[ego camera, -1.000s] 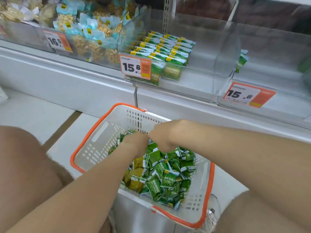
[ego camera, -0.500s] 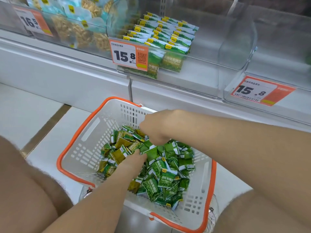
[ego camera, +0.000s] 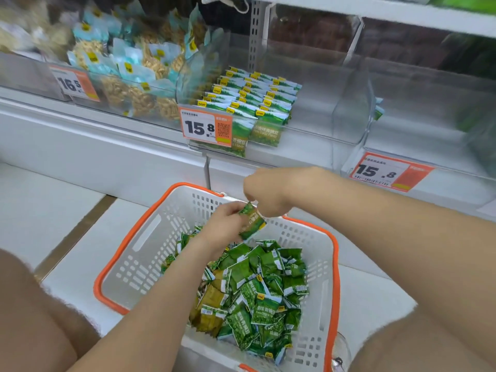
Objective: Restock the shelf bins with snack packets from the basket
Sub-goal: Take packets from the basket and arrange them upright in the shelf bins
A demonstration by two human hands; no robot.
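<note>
Just lifted from basket [ego camera: 150, 253]: green pea packet [ego camera: 252, 222] clamped in left hand [ego camera: 225, 224]; right hand [ego camera: 267, 190] curled above, grip unclear; bin [ego camera: 316, 124] next.

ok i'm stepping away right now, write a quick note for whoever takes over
Left grip: holds a green packet above the basket.
Right grip: fingers curled just above that packet; whether it touches it is unclear.
Things: a loose pile of packets lies in the basket; the middle bin, tagged 15.8, has neat rows in its left part only.
Done: part of that bin is stocked.
Left: carry the held packet up to the bin, then work through the pile.
</note>
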